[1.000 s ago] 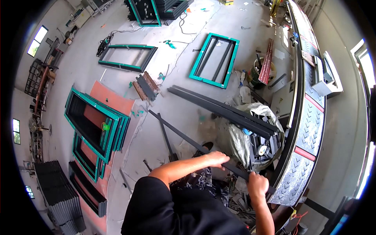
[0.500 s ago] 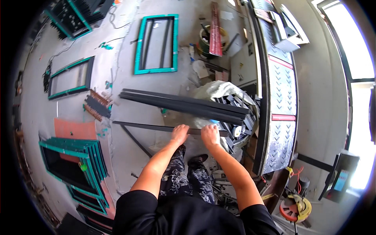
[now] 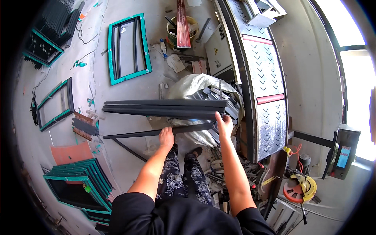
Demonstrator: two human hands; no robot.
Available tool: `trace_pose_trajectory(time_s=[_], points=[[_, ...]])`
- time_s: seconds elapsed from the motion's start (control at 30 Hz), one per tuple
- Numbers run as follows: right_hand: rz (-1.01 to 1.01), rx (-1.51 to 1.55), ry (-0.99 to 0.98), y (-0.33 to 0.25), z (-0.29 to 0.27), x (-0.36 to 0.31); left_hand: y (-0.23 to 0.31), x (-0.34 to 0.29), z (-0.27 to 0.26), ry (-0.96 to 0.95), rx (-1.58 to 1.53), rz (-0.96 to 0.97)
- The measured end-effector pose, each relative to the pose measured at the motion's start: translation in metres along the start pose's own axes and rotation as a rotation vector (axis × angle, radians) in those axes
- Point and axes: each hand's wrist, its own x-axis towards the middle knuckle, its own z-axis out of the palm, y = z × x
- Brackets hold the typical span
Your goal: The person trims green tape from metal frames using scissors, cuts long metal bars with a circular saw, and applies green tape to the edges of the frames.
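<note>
A long dark metal profile (image 3: 147,133) lies crosswise in front of my legs. My left hand (image 3: 166,138) is closed over it, its fingers curled around the far side. Just beyond it, several dark profiles (image 3: 160,107) lie side by side in a bundle. My right hand (image 3: 224,126) is at the right end of this bundle, thumb against the nearest profile and fingers partly hidden behind it. The single profile's right end stops close to that hand. Under its left part, a thin dark strut (image 3: 129,150) slants down toward the floor.
A white sack (image 3: 181,87) of dark offcuts sits beyond the bundle, beside a roller conveyor (image 3: 270,129). Green-edged frames (image 3: 146,51) lie or stand at left and far. A bucket (image 3: 192,30) is at the back; a yellow-and-red saw (image 3: 299,190) is at lower right.
My right hand has left the single profile and moved to the end of the bundle. My left hand stays on the single profile, which now tilts up toward the right. The whole view has shifted.
</note>
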Motion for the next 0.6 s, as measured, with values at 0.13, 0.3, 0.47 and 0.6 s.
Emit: trace_pose_trajectory(time_s=[0.13, 0.3, 0.47, 0.6], points=[[0.328, 0.312, -0.107, -0.003, 0.008, 0.010, 0.004, -0.006, 0.000, 0.117, -0.210, -0.145], [0.310, 0.491, -0.169, -0.016, 0.017, -0.041, -0.067, 0.012, -0.001, 0.032, -1.622, -1.061], [0.330, 0.386, -0.132, -0.010, -0.001, -0.063, -0.069, 0.048, -0.022, -0.118, -1.991, -1.118], [0.354, 0.428, -0.176, -0.004, -0.005, -0.054, -0.057, 0.082, -0.010, -0.094, -2.094, -1.289]])
